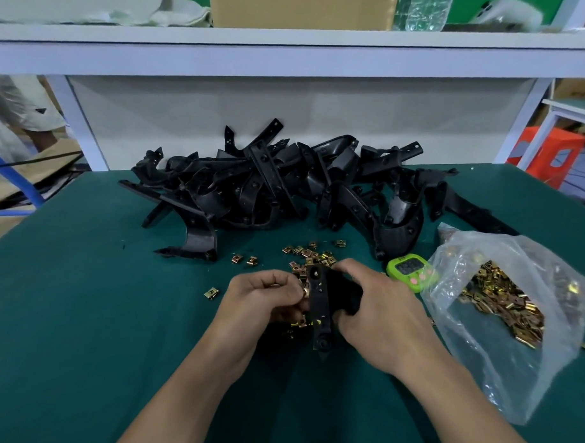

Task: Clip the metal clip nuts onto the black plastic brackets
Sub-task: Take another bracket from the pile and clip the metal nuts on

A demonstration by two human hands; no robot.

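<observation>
Bracket of black plastic, long and narrow (318, 301) — it is held just above the dark green table mat (82, 313), near the front edge, its strip running away from the person with the rounded end nearest them. The right hand (381, 310) wraps its curled fingers round the bracket's broader part from the right side, thumb towards the top. The left hand (265, 300) comes in from the other side, knuckles up and fingers curled, pinching a small brass-coloured metal clip nut (305, 292) against the strip's left edge. Whether the nut is fully seated I cannot tell. Both bare forearms rise from the bottom of the view and converge on the bracket.

Just beyond the hands lie scattered loose clip nuts (308, 253); behind them, a tangled heap of black plastic brackets (269, 187). To the right stand a lime-green digital timer (410, 272) and a clear plastic bag (499, 344) — open-mouthed, holding many more nuts.
</observation>
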